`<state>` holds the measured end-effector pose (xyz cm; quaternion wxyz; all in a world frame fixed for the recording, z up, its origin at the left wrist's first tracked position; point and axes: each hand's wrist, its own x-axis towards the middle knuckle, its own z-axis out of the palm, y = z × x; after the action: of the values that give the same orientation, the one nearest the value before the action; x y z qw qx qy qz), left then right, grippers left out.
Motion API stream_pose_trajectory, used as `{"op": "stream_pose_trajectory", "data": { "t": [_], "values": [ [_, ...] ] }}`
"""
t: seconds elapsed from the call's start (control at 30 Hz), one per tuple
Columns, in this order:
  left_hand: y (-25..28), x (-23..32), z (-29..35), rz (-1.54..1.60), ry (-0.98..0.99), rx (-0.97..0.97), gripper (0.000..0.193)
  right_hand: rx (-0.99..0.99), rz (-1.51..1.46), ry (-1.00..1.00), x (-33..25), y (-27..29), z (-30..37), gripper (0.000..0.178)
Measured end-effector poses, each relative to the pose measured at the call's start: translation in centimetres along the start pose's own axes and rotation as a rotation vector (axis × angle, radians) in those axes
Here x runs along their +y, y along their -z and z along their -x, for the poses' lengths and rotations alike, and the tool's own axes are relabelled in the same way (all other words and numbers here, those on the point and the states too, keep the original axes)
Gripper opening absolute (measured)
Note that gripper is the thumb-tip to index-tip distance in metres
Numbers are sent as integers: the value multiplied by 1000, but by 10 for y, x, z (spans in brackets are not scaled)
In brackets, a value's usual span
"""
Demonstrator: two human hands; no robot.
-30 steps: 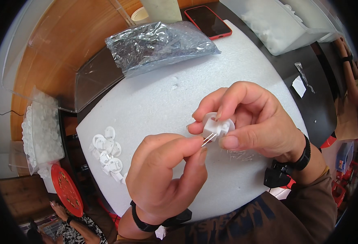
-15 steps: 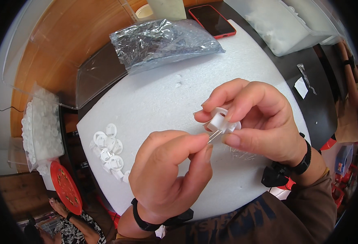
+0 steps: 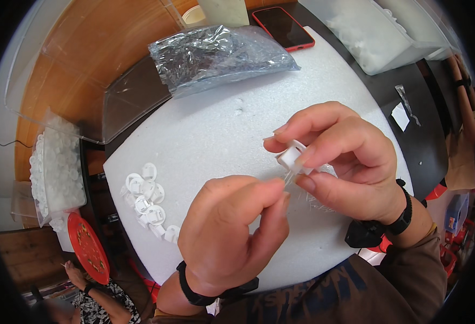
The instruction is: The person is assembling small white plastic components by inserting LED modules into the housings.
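Note:
A small white plastic part with a round flange (image 3: 289, 157) is held over the foam sheet by my right hand (image 3: 356, 156), closed on it between thumb and fingers. My left hand (image 3: 229, 221) pinches thin shiny metal pins (image 3: 288, 177), whose upper ends meet the underside of that part. How deep the pins sit in it cannot be made out. Beneath my right hand lies a loose heap of similar thin pins (image 3: 318, 204), partly hidden. To the left of my left hand, several white round plastic parts (image 3: 152, 205) lie in a cluster.
The white foam sheet (image 3: 205, 135) covers the dark table. At its far side lie a silvery plastic bag (image 3: 221, 59) and a red-cased phone (image 3: 285, 28). Translucent bins (image 3: 367, 48) stand far right; a bag of white parts (image 3: 59, 167) and a red tray (image 3: 88, 248) are left. Another person's hand (image 3: 75, 274) shows lower left.
Both hands have shifted slightly right. The white part has tilted in my right fingers, and my left fingertips stay on the pins close under it.

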<state>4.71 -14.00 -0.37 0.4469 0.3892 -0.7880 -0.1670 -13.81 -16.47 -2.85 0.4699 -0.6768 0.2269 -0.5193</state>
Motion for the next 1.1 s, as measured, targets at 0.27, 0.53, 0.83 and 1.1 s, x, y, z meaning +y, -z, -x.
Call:
{"op": "stream_pose_trajectory", "data": {
  "t": [0.27, 0.53, 0.83, 1.1],
  "values": [
    [-1, -2, 0, 8, -9, 6, 22, 121, -205, -138, -4, -8, 4, 36],
    [-1, -3, -1, 17, -11, 11, 22, -51, 232, 13, -9, 0, 0, 38],
    [-8, -3, 4, 231, 190, 98, 25, 73, 39, -98, -9, -4, 3, 40],
    [-7, -1, 6, 116, 237, 58, 20, 18, 205, 13, -6, -1, 2, 40]
  ]
}}
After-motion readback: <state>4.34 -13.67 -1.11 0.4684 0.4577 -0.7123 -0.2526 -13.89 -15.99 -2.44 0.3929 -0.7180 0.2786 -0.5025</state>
